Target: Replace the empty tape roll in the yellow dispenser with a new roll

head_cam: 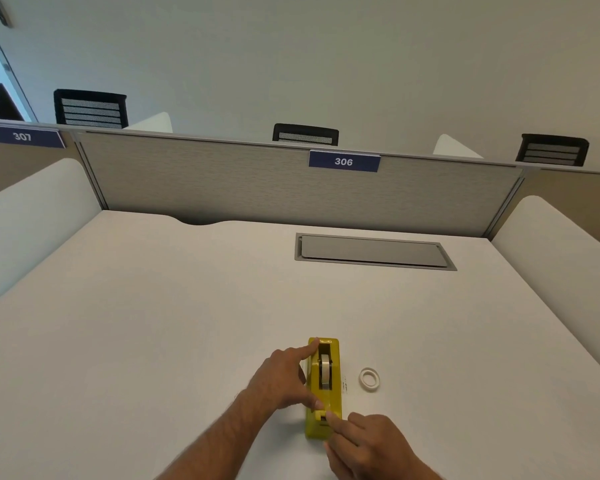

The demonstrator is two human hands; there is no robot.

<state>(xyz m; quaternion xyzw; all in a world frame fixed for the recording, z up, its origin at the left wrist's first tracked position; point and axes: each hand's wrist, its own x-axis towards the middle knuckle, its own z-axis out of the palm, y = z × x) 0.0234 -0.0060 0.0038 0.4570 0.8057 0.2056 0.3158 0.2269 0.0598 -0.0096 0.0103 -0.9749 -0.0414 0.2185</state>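
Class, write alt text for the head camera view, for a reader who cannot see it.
Two bare hands work on a yellow plastic tape dispenser on a white desk: the left hand steadies its side, the right hand touches its near end. A tape roll sits inside; a small white ring-shaped roll lies to its right.

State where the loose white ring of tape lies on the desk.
In the head view, the white tape ring lies flat on the desk, just right of the yellow dispenser and apart from it, beyond the right hand.
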